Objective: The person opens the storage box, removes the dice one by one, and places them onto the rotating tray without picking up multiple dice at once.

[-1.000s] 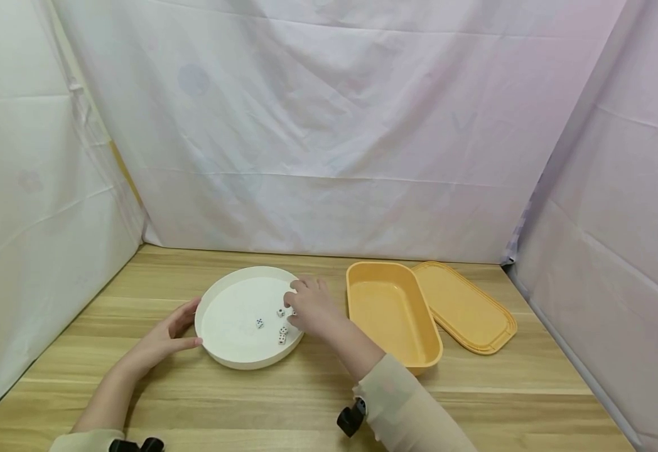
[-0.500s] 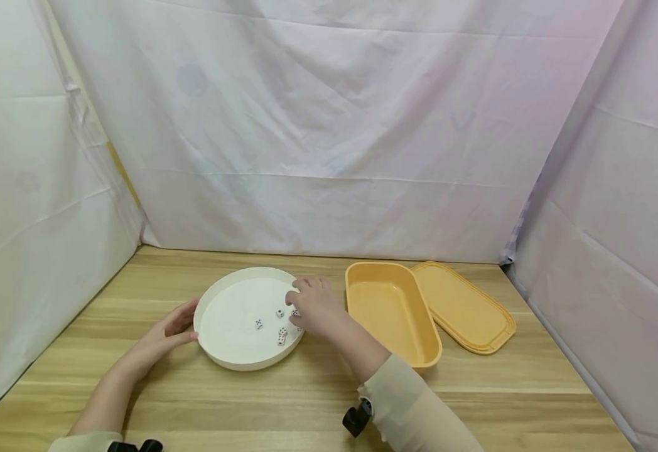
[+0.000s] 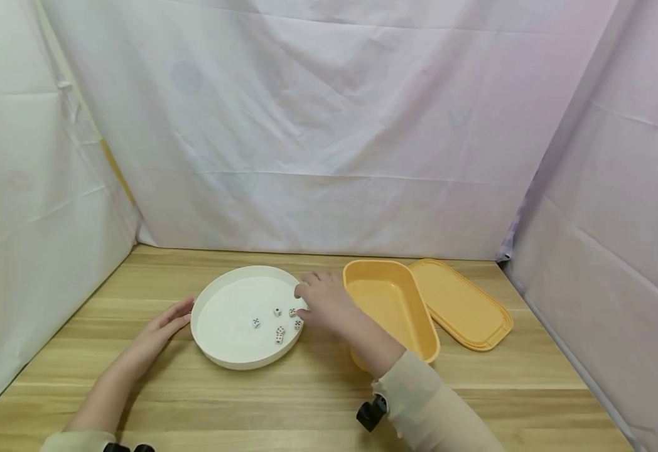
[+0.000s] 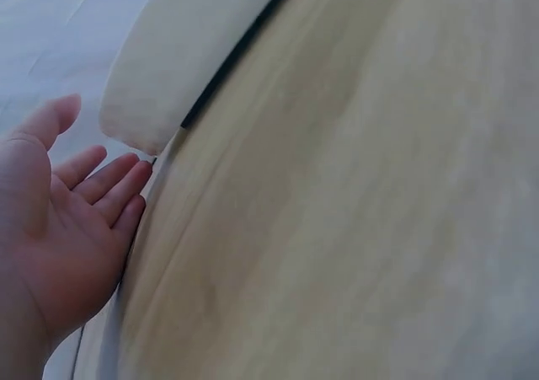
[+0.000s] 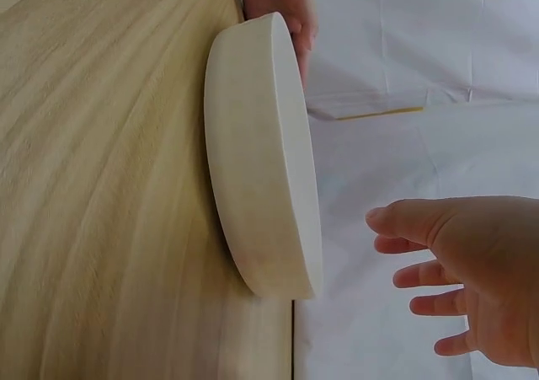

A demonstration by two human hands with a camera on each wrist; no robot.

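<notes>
A round white tray [image 3: 238, 314] with a low rim lies on the wooden table, and several white dice [image 3: 277, 311] sit in its right half. Beside the tray's left rim is my left hand [image 3: 162, 329]. Its fingers are extended with the palm up the side in the left wrist view, and whether they touch the rim I cannot tell. Over the tray's right rim hovers my right hand [image 3: 326, 304]; the right wrist view shows its fingers [image 5: 438, 304] spread loosely, apart from the tray and holding nothing. The dice are hidden behind the rim there.
Right of the tray stands a yellow rectangular box [image 3: 388, 301], partly covered by my right forearm. Its flat yellow lid [image 3: 464, 307] lies to the right, close against it. White curtains [image 3: 329, 125] enclose the back and both sides of the table [image 3: 238, 408].
My right hand has drawn back slightly to the right, uncovering dice near the right rim. My left hand's thumb has come off the front of the tray's rim.
</notes>
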